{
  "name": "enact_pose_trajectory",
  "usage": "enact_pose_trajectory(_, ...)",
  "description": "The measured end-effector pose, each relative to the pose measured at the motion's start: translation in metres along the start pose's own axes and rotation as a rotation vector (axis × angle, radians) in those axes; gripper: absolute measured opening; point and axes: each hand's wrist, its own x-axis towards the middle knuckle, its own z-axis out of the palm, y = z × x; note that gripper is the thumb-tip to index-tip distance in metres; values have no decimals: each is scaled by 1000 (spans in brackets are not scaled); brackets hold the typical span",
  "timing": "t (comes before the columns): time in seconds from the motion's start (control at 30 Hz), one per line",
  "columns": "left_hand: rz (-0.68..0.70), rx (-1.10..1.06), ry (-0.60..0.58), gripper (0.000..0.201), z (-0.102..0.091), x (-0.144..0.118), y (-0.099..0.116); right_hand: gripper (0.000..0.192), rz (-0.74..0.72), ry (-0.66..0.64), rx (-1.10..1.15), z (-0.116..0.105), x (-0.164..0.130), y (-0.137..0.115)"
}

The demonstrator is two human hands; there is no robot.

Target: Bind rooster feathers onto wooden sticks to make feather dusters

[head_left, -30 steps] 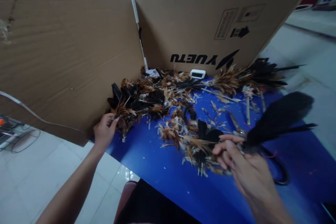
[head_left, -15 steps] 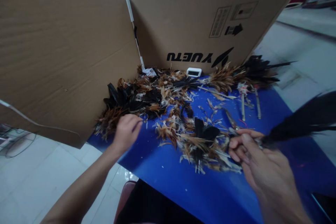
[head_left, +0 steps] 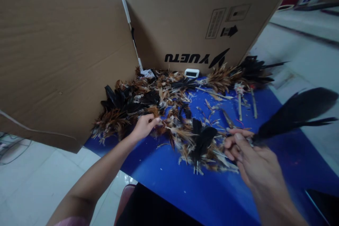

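Note:
My right hand (head_left: 246, 148) is closed around the base of a bunch of long black feathers (head_left: 296, 116), which fan out to the right above the blue tabletop (head_left: 164, 183). A dark, pointed metal tool (head_left: 227, 119) reaches to the fingertips of that hand; whether it is held or lies there I cannot tell. My left hand (head_left: 144, 126) is at the near edge of a heap of brown and black feathers (head_left: 148, 97), thumb and fingers drawn together. What is between them is too small to make out. Loose brown feathers (head_left: 182, 134) and dark ones lie between the hands.
Two cardboard panels, left (head_left: 66, 60) and back (head_left: 185, 24), stand around the table. A small white digital display (head_left: 192, 73) rests against the back one. Bundled feathers (head_left: 225, 77) and two thin sticks (head_left: 239, 106) lie at the right. A dark flat object (head_left: 324, 204) is at lower right.
My left hand has moved right and a little up, to the brown feathers. The right hand still holds the black feathers, which now show more clearly. The view has shifted slightly.

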Motion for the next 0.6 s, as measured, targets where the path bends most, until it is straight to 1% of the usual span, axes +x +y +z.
enact_pose_trajectory(0.1, -150, -347, -39, 34, -6, -2, 7, 19, 18, -38, -23, 0, 0, 4)
enact_pose_trajectory(0.2, -246, -562, -72, 33, -7, -4, 13, 23, 71, -82, -54, -2, 1, 10)
enact_pose_trajectory(0.27, -271, -624, -93, 34, -7, -5, 14, 26, 100, -113, -89, -3, 0, 15)
enact_pose_trajectory(0.4, -279, -682, -151, 34, -7, -9, 14, 31, 118, -212, -155, -3, -3, 20)
enact_pose_trajectory(0.5, -289, -737, -233, 34, -4, -13, 17, 34, 120, -296, -275, 0, -7, 23)
enact_pose_trajectory(0.6, -312, -804, -319, 36, 0, -18, 23, 37, 123, -404, -401, 9, -10, 29)
